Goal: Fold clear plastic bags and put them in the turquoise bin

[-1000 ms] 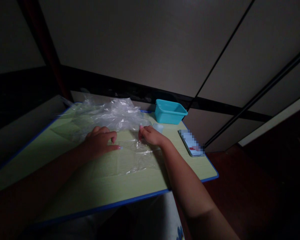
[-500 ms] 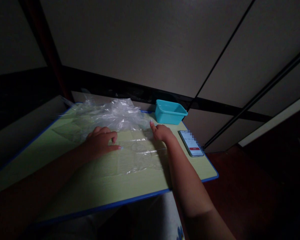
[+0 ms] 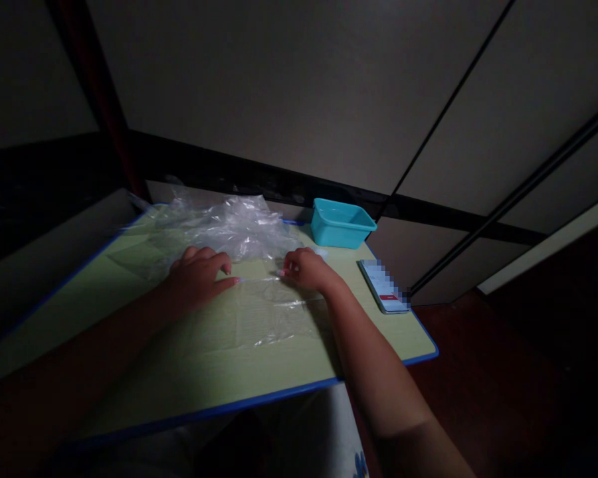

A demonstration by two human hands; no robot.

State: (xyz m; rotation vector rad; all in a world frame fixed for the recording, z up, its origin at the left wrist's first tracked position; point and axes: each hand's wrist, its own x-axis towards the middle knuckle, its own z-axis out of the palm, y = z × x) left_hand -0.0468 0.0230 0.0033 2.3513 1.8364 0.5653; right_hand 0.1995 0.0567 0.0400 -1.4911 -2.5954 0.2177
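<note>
A clear plastic sheet or bag (image 3: 264, 318) lies flat and slightly wrinkled on the pale yellow table (image 3: 179, 398). Behind it is a crumpled heap of clear plastic (image 3: 239, 222); whether the two are joined I cannot tell. My left hand (image 3: 199, 272) rests at the flat plastic's left side, thumb stretched out along its far edge and fingers apart. Across from it, my right hand (image 3: 303, 267) has its fingers curled in a pinch at that far edge, near the heap.
A turquoise plastic basket (image 3: 341, 229) stands at the table's back right corner. Nearer me on the right side lies a phone (image 3: 383, 289) with its screen lit. Blue edging (image 3: 259, 400) runs round the table, and a panelled wall (image 3: 279, 86) rises behind it.
My right hand has moved left and slightly down, and its raised finger has curled into a pinch at the plastic's edge. My left hand has hardly moved.
</note>
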